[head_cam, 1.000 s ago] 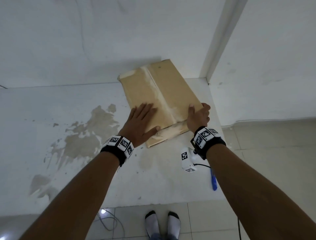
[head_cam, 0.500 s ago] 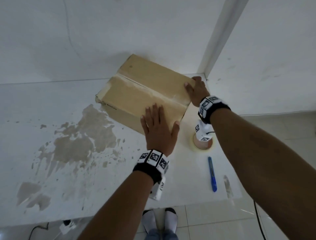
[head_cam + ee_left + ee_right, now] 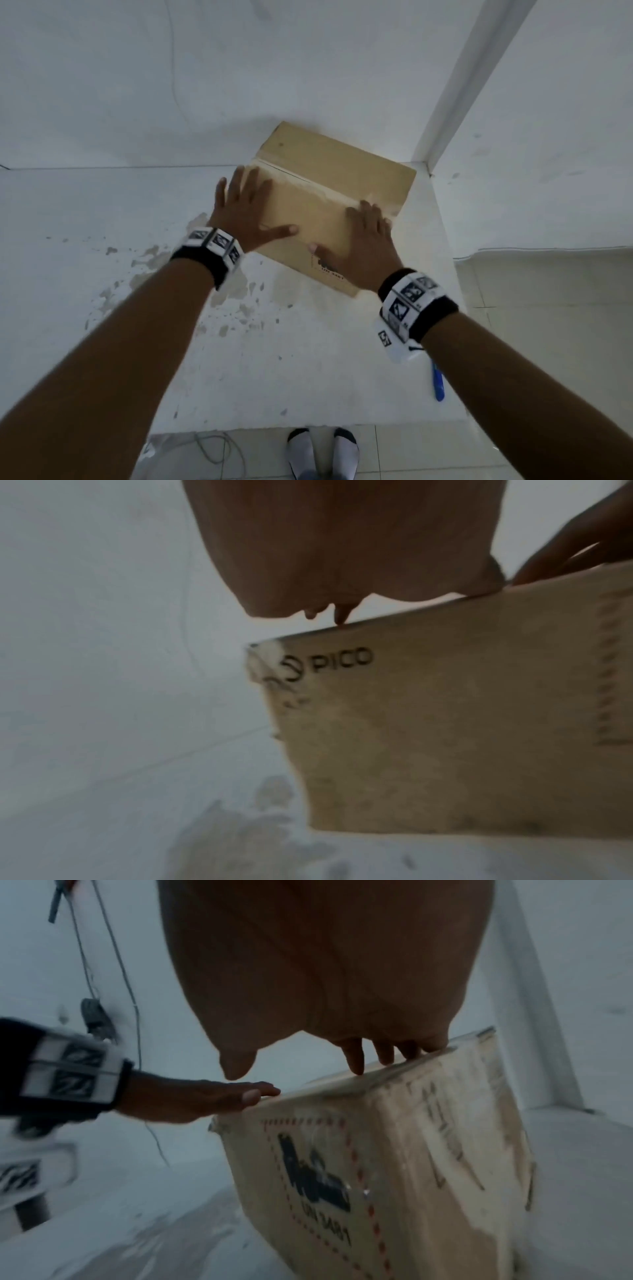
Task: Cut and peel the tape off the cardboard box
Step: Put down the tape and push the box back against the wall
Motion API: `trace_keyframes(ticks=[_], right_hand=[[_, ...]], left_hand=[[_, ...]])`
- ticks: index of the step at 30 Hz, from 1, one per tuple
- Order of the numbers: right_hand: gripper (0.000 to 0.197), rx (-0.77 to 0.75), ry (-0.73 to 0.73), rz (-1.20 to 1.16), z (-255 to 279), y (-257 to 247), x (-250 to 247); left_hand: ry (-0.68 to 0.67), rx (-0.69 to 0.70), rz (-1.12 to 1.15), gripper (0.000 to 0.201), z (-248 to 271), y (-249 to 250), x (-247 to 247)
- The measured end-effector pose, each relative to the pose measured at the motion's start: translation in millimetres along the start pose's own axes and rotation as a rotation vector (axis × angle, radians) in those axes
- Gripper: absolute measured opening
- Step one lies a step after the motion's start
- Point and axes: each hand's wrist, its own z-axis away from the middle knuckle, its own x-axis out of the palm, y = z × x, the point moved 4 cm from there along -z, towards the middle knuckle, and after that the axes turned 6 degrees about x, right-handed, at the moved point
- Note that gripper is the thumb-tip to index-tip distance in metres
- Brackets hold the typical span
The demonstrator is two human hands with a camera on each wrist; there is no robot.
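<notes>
Cardboard box (image 3: 329, 209) is sitting at the table's (image 3: 102, 212) far right corner; left hand (image 3: 245, 212) and right hand (image 3: 363, 246) are pressing flat, fingers spread, probably steadying it, with taped seam (image 3: 308, 186) facing up.

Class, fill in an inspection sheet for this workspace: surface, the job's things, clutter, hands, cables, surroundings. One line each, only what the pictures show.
Surface: white table, brownish stains and flecks on its left half.
Job's things: cardboard box stands on the table near the far right corner; pale tape strip runs along its top seam; blue cutter lies near the right edge, untouched.
Clutter: nothing seen.
Hands: left hand lies flat with fingers spread on the box's top; right hand also flat on the top, nearer the right end; neither has a grip on anything.
Cables: grey cable on the floor under the table's front edge.
Surroundings: white walls, tiled floor, socked feet.
</notes>
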Motion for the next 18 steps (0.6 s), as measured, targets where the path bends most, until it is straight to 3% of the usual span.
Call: trace_keyframes(ticks=[3, 8, 18], right_hand=[[0.101, -0.065, -0.036, 0.123, 5.1, 7.1, 1.1], [0.093, -0.151, -0.118, 0.295, -11.0, 30.7, -19.4], [0.073, -0.055, -0.219, 0.282, -43.0, 57.1, -44.0]], left_hand=[[-0.119, 0.044, 0.032, 0.128, -1.9, -15.0, 3.2], [-0.064, 0.006, 0.052, 0.116, 8.1, 4.6, 9.9], [0.005, -0.222, 0.206, 0.109, 2.7, 62.4, 17.9]])
